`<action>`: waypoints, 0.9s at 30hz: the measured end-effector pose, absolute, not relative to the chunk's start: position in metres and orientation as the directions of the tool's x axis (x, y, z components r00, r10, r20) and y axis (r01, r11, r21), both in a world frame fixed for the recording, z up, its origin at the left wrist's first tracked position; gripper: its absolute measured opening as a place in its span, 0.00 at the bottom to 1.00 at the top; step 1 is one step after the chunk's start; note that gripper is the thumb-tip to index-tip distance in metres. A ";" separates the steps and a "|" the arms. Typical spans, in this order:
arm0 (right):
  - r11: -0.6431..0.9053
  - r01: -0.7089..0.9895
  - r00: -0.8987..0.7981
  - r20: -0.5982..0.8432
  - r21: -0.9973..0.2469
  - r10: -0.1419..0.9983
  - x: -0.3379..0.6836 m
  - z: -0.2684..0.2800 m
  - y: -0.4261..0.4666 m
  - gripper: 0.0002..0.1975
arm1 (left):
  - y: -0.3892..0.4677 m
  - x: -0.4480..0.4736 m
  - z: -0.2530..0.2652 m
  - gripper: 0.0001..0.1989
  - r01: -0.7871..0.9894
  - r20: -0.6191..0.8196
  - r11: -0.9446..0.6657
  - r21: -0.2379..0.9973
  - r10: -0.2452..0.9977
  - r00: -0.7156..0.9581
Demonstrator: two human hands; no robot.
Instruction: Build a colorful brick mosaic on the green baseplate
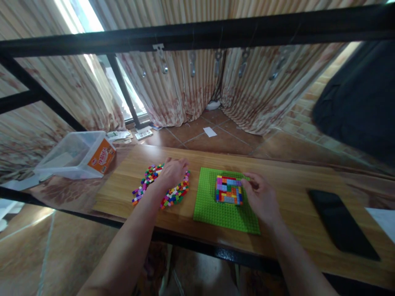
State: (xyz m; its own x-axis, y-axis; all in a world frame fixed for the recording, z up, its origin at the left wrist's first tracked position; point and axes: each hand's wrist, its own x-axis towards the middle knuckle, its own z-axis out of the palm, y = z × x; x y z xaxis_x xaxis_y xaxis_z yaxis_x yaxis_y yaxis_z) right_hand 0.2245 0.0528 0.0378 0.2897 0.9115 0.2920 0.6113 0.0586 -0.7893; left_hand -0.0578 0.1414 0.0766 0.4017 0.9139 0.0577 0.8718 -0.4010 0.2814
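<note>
Striped, flower-patterned curtains (pixel 191 88) hung behind a wooden counter (pixel 290 176) in a room with a brown tiled floor (pixel 194 139).

Your left hand (pixel 173 172) reached over a scattered pile of small loose bricks (pixel 177 194) in many colours, its fingers bent downward; whether they gripped a brick could not be told. Your right hand (pixel 262 196) was at the right side of a rectangular block of coloured bricks (pixel 228 190), its thumb and fingers curled with a small gap between them; you could not tell whether they pinched anything. That block lay flat on a green studded baseplate (pixel 205 207), just right of the pile.

Farther right, a black flat slab (pixel 342 224) lay on the counter, near a white sheet (pixel 382 220) at the edge. Off the left end sat a clear plastic box (pixel 66 166) with an orange label (pixel 101 156). Across the top ran a black bar (pixel 185 36) with metal hooks (pixel 193 65), and dark cloth (pixel 358 98) filled the upper right.
</note>
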 end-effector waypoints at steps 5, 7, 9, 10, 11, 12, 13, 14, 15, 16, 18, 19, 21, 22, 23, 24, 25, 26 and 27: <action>0.260 0.536 0.198 0.419 -0.803 0.886 0.211 0.048 0.050 0.11 | 0.117 -0.024 0.076 0.10 0.537 0.121 -0.401 0.742 0.868 0.481; 0.330 0.511 0.129 0.451 -0.794 0.883 0.204 0.052 0.047 0.10 | 0.105 -0.006 0.072 0.11 0.366 0.099 -0.323 0.873 0.851 0.516; 0.369 0.481 0.051 0.446 -0.795 0.893 0.198 0.054 0.044 0.09 | 0.096 0.009 0.068 0.12 0.203 0.071 -0.216 0.955 0.832 0.551; 0.377 0.469 0.019 0.435 -0.799 0.900 0.196 0.055 0.043 0.09 | 0.092 0.014 0.066 0.12 0.130 0.062 -0.164 0.978 0.822 0.566; 0.377 0.461 -0.011 0.420 -0.803 0.907 0.194 0.055 0.042 0.09 | 0.090 0.018 0.065 0.13 0.070 0.056 -0.118 0.991 0.814 0.578; 0.375 0.455 -0.037 0.404 -0.808 0.914 0.192 0.056 0.040 0.09 | 0.089 0.022 0.065 0.14 0.025 0.053 -0.083 0.996 0.810 0.584; 0.371 0.450 -0.058 0.387 -0.812 0.920 0.191 0.056 0.039 0.09 | 0.088 0.024 0.065 0.15 -0.007 0.053 -0.060 0.998 0.811 0.582; 0.366 0.447 -0.071 0.376 -0.816 0.924 0.191 0.057 0.039 0.09 | 0.087 0.025 0.065 0.15 -0.024 0.052 -0.047 0.999 0.816 0.576; 0.363 0.445 -0.079 0.368 -0.819 0.926 0.190 0.057 0.038 0.09 | 0.087 0.026 0.066 0.15 -0.030 0.049 -0.039 0.999 0.822 0.568; 0.359 0.446 -0.083 0.362 -0.820 0.929 0.191 0.058 0.038 0.09 | 0.087 0.027 0.067 0.15 -0.030 0.045 -0.034 0.999 0.827 0.561; 0.352 0.455 -0.077 0.357 -0.818 0.931 0.193 0.058 0.039 0.09 | 0.087 0.029 0.066 0.15 -0.014 0.035 -0.033 0.999 0.831 0.555; 0.344 0.465 -0.065 0.356 -0.816 0.932 0.196 0.058 0.039 0.09 | 0.088 0.029 0.065 0.14 0.002 0.032 -0.040 0.999 0.836 0.548; 0.304 0.498 -0.005 0.348 -0.812 0.937 0.203 0.055 0.042 0.10 | 0.091 0.028 0.062 0.13 0.060 0.034 -0.075 0.995 0.861 0.507; 0.271 0.517 0.042 0.340 -0.812 0.940 0.207 0.053 0.043 0.10 | 0.094 0.026 0.059 0.13 0.104 0.038 -0.098 0.990 0.880 0.474; 0.231 0.536 0.094 0.329 -0.812 0.940 0.211 0.050 0.045 0.11 | 0.096 0.024 0.057 0.13 0.157 0.040 -0.121 0.980 0.897 0.440; 0.188 0.551 0.140 0.313 -0.813 0.940 0.215 0.047 0.046 0.11 | 0.099 0.022 0.054 0.13 0.215 0.040 -0.139 0.967 0.911 0.410; 0.153 0.561 0.171 0.295 -0.814 0.940 0.219 0.044 0.048 0.11 | 0.101 0.020 0.052 0.13 0.275 0.035 -0.153 0.949 0.920 0.390; 0.127 0.567 0.189 0.279 -0.814 0.941 0.222 0.041 0.049 0.12 | 0.103 0.018 0.051 0.13 0.335 0.028 -0.166 0.927 0.925 0.380; 0.111 0.572 0.195 0.266 -0.813 0.944 0.224 0.037 0.050 0.12 | 0.104 0.017 0.050 0.13 0.391 0.022 -0.180 0.903 0.926 0.376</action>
State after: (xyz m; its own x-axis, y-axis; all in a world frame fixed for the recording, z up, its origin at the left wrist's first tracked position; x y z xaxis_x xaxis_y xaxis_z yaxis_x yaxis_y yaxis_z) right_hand 0.2236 0.0502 0.0374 0.1953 0.9439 0.2664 0.5716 0.1112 -0.8130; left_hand 0.0170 0.1039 0.0496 0.3758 0.9264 0.0218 0.3909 -0.1798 0.9027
